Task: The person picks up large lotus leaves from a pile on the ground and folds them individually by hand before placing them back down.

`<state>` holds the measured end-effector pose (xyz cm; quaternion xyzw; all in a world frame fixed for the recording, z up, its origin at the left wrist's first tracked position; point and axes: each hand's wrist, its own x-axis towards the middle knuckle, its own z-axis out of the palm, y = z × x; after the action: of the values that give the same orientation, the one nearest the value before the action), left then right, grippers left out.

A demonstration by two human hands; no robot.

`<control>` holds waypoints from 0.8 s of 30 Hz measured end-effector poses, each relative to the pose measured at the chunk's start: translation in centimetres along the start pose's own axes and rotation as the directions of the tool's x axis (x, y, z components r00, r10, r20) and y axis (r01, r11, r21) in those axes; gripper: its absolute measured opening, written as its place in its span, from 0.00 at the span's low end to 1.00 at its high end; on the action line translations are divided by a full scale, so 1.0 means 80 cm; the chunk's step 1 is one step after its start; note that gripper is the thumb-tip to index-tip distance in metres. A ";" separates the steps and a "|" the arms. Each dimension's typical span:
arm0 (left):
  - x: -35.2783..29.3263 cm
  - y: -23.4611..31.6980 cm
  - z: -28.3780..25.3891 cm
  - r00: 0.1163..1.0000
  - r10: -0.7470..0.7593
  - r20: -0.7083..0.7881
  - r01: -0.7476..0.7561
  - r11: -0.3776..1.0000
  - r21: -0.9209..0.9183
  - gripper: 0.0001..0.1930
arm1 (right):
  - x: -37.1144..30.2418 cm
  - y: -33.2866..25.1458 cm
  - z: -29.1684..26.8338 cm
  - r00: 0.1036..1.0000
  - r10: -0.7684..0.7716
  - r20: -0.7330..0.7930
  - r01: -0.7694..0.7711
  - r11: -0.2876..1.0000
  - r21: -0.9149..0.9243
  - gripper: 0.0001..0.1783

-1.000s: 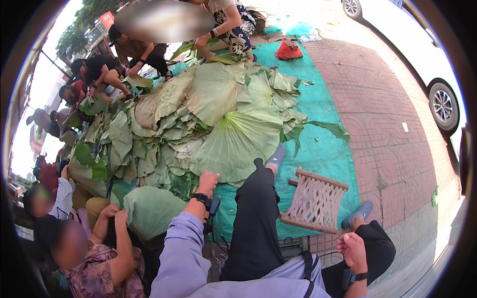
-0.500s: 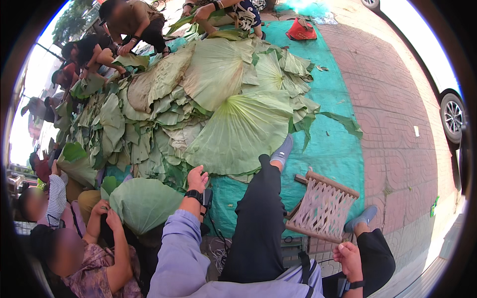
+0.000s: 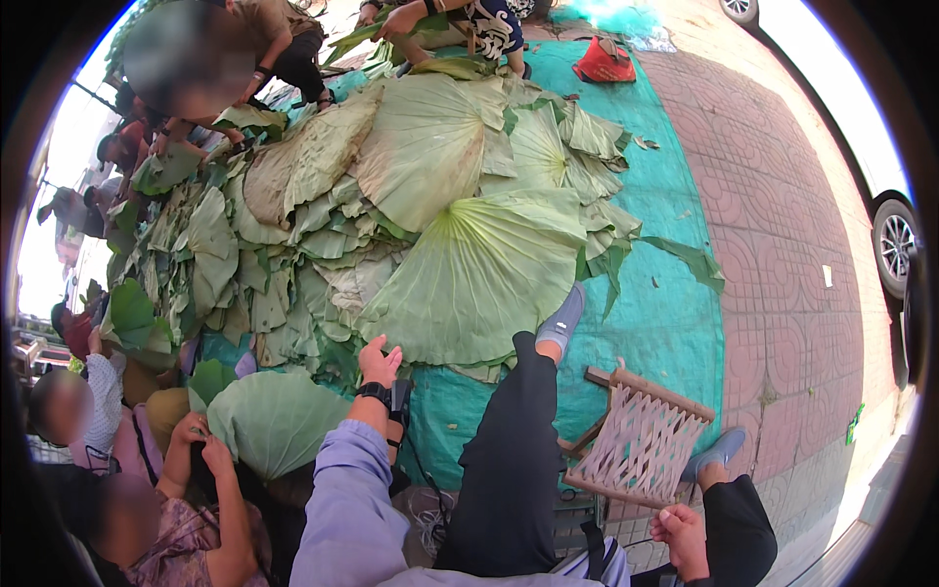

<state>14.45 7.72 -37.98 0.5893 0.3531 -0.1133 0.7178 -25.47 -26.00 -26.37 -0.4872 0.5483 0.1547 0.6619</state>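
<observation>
My left hand (image 3: 380, 362) reaches forward, its fingers apart and nothing held in them. It is at the lower edge of a large pale green lotus leaf (image 3: 479, 264) that lies spread on top of the leaf heap; whether a fingertip touches the leaf I cannot tell. My right hand (image 3: 682, 538) hangs low at the right with curled fingers, and I see nothing in it. Just beyond it stands a wooden folding stool (image 3: 641, 435) with a woven strap seat, between my two grey shoes.
A broad heap of lotus leaves (image 3: 279, 264) covers much of a teal tarp (image 3: 675, 284). Several people sit around its far and left sides; one close at left holds a leaf (image 3: 279, 421). A red bag (image 3: 604, 61) lies at the far edge. Brick paving (image 3: 792, 245) runs along the right.
My left hand has shifted slightly left, and its fingers have spread. The right hand has moved a little lower. The whole view has tilted slightly.
</observation>
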 end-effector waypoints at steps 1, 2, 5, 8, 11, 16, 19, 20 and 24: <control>0.004 -0.001 -0.004 1.000 -0.002 -0.013 0.002 1.000 -0.004 0.21 | 0.001 0.001 0.000 1.000 -0.005 0.010 0.005 1.000 -0.004 0.05; 0.018 -0.007 -0.013 1.000 0.005 0.027 -0.004 0.999 -0.048 0.20 | 0.002 0.000 0.001 1.000 -0.007 0.016 0.007 1.000 -0.006 0.05; 0.022 -0.009 -0.011 0.999 -0.015 0.030 0.016 0.998 -0.056 0.17 | 0.002 0.000 0.001 1.000 -0.005 0.010 0.005 1.000 -0.014 0.05; 0.034 -0.015 -0.020 0.998 0.010 0.068 -0.008 1.000 -0.026 0.14 | 0.002 0.001 0.000 1.000 -0.007 0.007 0.007 1.000 -0.021 0.05; 0.046 -0.021 -0.031 0.977 0.057 0.207 -0.047 0.998 -0.049 0.10 | 0.001 0.001 0.000 1.000 -0.001 0.010 0.001 1.000 -0.023 0.05; 0.068 -0.029 -0.050 0.700 0.330 0.634 -0.295 0.941 -0.165 0.04 | -0.001 0.000 0.002 1.000 -0.005 0.014 0.006 1.000 -0.030 0.05; 0.062 -0.028 -0.046 0.749 0.364 0.553 -0.359 0.925 -0.123 0.04 | -0.002 0.000 0.003 1.000 -0.009 0.010 0.009 0.999 -0.037 0.05; 0.057 -0.028 -0.047 0.768 0.379 0.516 -0.359 0.922 -0.144 0.03 | -0.002 0.000 0.003 1.000 -0.009 0.008 0.010 0.999 -0.039 0.05; -0.007 0.008 -0.004 0.988 0.086 0.124 -0.063 0.982 -0.178 0.04 | -0.004 0.001 0.001 1.000 -0.019 0.006 0.019 0.999 -0.043 0.06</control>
<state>14.30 8.04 -37.15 0.5287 0.2912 -0.0936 0.7918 -25.58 -25.79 -26.17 -0.5059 0.5385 0.1613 0.6542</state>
